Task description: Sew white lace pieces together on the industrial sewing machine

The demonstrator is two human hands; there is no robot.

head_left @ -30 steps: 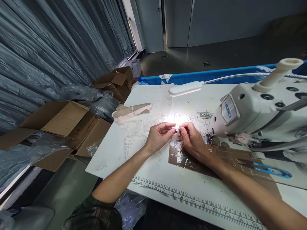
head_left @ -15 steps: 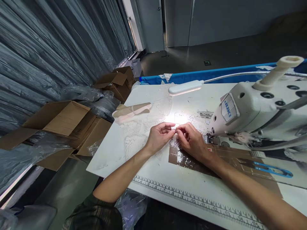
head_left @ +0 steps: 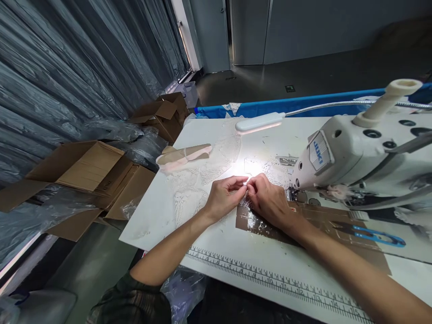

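I see 2 hands meeting over the middle of the desk (head_left: 145, 227), beyond the printed ruler (head_left: 263, 274) along its near edge. The left hand (head_left: 221, 198) and right hand (head_left: 270, 200) both pinch 1 small white piece (head_left: 245, 184) in their fingertips; how firmly, I can't tell. With so little to hold, it could slip and get lost among the white lace (head_left: 191, 198) toward the left edge. Glare under the lamp (head_left: 259, 123) could hide a bad pinch from me. Uneven pulling might tear it, and a sideways jerk could knock the right hand against the sewing machine (head_left: 347, 153).
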